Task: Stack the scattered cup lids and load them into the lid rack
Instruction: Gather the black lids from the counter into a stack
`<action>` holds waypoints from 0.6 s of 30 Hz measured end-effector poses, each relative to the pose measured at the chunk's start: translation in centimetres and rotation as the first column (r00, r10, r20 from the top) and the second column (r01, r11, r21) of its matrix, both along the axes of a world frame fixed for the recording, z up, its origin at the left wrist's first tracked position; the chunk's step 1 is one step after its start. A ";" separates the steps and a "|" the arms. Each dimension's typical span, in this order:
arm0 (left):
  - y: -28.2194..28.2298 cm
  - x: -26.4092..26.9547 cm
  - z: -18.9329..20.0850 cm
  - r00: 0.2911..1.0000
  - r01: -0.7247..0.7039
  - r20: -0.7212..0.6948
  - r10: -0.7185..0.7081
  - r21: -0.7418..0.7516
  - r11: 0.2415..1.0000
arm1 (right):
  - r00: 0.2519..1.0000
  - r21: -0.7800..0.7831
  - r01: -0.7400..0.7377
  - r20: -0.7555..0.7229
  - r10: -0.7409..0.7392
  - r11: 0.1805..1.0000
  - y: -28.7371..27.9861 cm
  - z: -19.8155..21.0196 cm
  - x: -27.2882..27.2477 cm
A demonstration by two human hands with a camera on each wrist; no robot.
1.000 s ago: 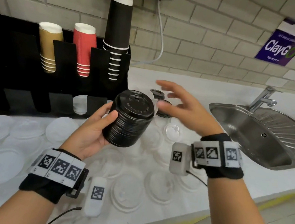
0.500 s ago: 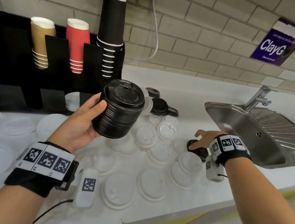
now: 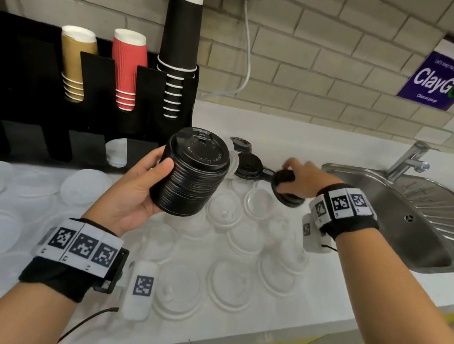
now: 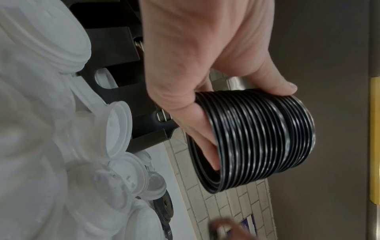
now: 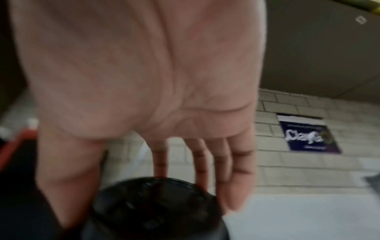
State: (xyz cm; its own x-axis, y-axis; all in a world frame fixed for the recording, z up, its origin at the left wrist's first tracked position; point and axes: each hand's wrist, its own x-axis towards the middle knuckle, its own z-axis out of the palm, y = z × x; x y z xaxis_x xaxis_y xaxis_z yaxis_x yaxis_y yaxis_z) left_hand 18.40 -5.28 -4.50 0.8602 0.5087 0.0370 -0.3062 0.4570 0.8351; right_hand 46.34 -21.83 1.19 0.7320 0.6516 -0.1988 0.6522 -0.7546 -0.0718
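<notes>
My left hand (image 3: 159,172) grips a tall stack of black cup lids (image 3: 191,172) from the side, held tilted above the counter; in the left wrist view the thumb and fingers of my left hand (image 4: 205,81) wrap the ribbed stack (image 4: 257,138). To its right, my right hand (image 3: 298,177) pinches a single black lid (image 3: 287,192), tilted and off the counter. The right wrist view, blurred, shows that lid (image 5: 152,207) between the thumb and fingers of my right hand (image 5: 164,113). Two loose black lids (image 3: 248,165) lie behind. The black lid rack (image 3: 20,107) stands at back left.
Several clear lids (image 3: 245,232) are scattered across the white counter (image 3: 321,280). One rack slot holds white lids (image 3: 116,150); cup stacks (image 3: 125,70) stand above. A steel sink (image 3: 407,220) with a tap (image 3: 408,160) lies to the right. The counter edge is close in front.
My right hand left the top of the stack, dropped to the counter by the sink, took a black lid and lifted it back leftward. The left hand kept the stack almost still.
</notes>
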 end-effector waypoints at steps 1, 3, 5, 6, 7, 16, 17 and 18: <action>-0.2 0.0 0.1 1.000 0.001 -0.003 -0.001 -0.001 1.000 | 0.996 0.128 -0.061 -0.062 0.069 0.990 0.7 1.2 -0.8; -0.3 0.0 0.1 1.000 -0.001 -0.007 0.001 -0.007 1.000 | 0.951 0.417 -0.157 -0.181 0.251 0.895 1.7 3.6 -3.2; -0.2 -0.2 0.0 1.000 0.005 -0.017 -0.005 -0.010 1.000 | 0.863 0.610 -0.228 -0.235 0.448 0.759 2.3 5.4 -5.9; -0.2 -0.2 0.0 1.000 0.006 -0.023 -0.006 -0.009 1.000 | 0.817 0.654 -0.275 -0.228 0.530 0.705 2.6 6.1 -7.2; -0.1 -0.3 -0.1 1.000 0.006 -0.029 -0.007 -0.007 1.000 | 0.770 0.673 -0.325 -0.219 0.599 0.664 3.0 6.7 -8.2; 1.4 -1.3 -0.3 0.996 0.057 -0.073 -0.053 0.054 0.997 | 0.616 0.570 -0.535 -0.242 0.749 0.624 6.3 7.7 -12.3; 1.7 -1.4 -0.2 0.996 0.056 -0.074 -0.052 0.054 0.997 | 0.611 0.566 -0.543 -0.242 0.754 0.621 6.6 7.7 -12.6; 2.0 -1.5 -0.2 0.996 0.051 -0.072 -0.048 0.049 0.997 | 0.608 0.562 -0.551 -0.237 0.758 0.617 6.9 7.8 -12.8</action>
State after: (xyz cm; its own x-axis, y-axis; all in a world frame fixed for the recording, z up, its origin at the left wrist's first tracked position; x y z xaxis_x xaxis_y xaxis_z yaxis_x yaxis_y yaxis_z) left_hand 16.95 -3.30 -4.69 0.8856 0.4644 0.0000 -0.2238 0.4267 0.8762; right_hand 33.50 -14.97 8.96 -0.0274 0.9990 0.0350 0.7713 0.0434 -0.6350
